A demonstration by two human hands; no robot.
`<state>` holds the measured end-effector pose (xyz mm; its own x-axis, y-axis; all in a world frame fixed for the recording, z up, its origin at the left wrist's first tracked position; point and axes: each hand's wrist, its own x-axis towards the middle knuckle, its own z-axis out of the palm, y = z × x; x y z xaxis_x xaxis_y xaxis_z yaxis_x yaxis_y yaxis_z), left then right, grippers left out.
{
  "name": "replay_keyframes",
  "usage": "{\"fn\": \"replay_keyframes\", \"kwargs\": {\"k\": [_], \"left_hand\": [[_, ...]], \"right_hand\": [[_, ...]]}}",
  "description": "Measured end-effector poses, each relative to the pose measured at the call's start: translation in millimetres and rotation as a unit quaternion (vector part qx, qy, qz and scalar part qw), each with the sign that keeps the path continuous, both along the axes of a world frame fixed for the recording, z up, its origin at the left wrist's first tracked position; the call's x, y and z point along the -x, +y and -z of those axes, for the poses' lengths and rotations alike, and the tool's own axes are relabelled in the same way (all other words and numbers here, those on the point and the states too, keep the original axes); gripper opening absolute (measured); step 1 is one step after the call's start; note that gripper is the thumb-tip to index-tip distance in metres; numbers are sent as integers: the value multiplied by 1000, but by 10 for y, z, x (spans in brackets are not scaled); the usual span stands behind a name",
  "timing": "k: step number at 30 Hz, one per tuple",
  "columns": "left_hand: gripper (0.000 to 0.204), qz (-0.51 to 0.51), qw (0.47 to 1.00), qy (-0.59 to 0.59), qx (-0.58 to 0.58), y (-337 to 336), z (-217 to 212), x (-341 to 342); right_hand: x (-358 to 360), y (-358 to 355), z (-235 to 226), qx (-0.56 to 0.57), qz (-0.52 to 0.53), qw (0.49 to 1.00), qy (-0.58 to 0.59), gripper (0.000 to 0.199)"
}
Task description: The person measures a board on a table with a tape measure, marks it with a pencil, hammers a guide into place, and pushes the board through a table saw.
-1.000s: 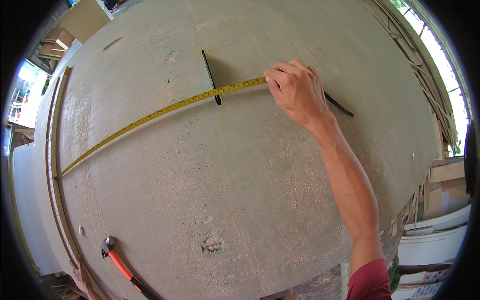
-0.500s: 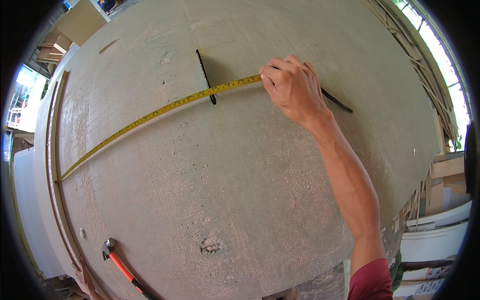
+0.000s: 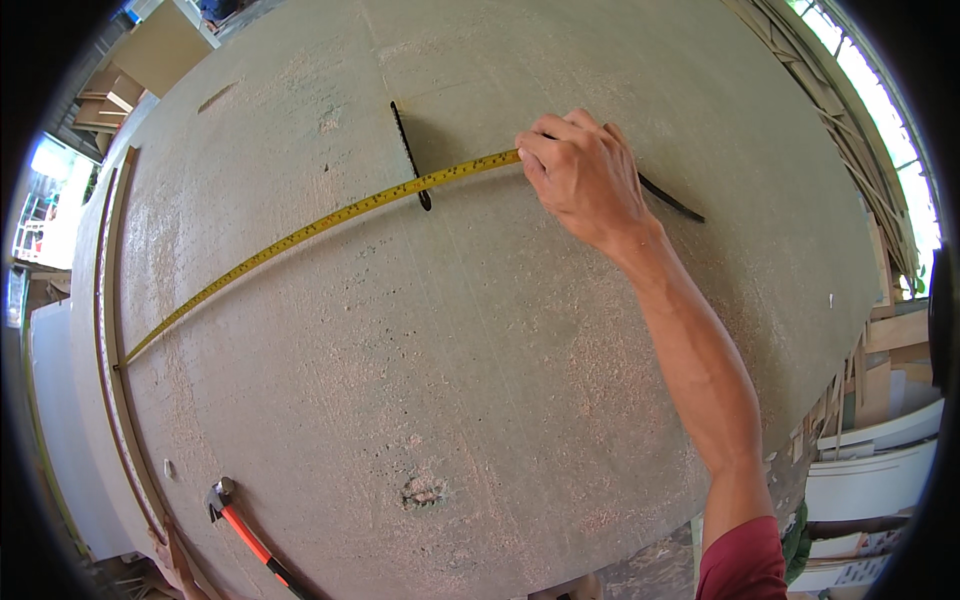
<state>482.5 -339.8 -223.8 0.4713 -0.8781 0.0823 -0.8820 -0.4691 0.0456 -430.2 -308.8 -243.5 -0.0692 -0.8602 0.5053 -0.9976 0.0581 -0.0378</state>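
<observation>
My right hand (image 3: 585,175) is closed on the end of a yellow tape measure (image 3: 330,220), fingers pinched over its blade; any case is hidden. The blade runs left, slightly bowed above the board, to a long wooden strip (image 3: 112,300). It crosses a thin black piece with a rounded end (image 3: 405,145). A black curved strap-like piece (image 3: 672,198) sticks out right of my right hand. Low at the left edge, my left hand (image 3: 178,568) shows only in part, closed at the strip's near end. A claw hammer (image 3: 248,535) with an orange and black handle lies right of it.
The large greyish board (image 3: 500,400) has scattered sawdust and a gouge (image 3: 424,491) near its front. Long wooden strips (image 3: 850,150) stand along the far right. Offcuts and white panels (image 3: 870,490) are at the lower right. Brown boxes or boards (image 3: 160,45) are at the far left.
Almost nothing differs. The view has shifted slightly, and both hands, the tape measure and the hammer keep their places.
</observation>
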Motion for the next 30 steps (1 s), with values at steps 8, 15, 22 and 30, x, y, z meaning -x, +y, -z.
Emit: {"fn": "replay_keyframes", "kwargs": {"k": [8,15,22,30], "left_hand": [[95,-4,1000,-2,1,-30,-14,46],[93,-3,1000,-6,-3,-71,-31,85],[91,3,1000,-12,-6,-73,-34,104],[89,12,1000,-8,1,-41,-57,168]], "right_hand": [[-19,23,-26,-12,6,1000,-3,14],[-27,19,-51,-11,7,1000,-9,13],[-56,37,-34,-8,13,1000,-6,13],[-28,55,-106,-28,31,999,-16,12]]}}
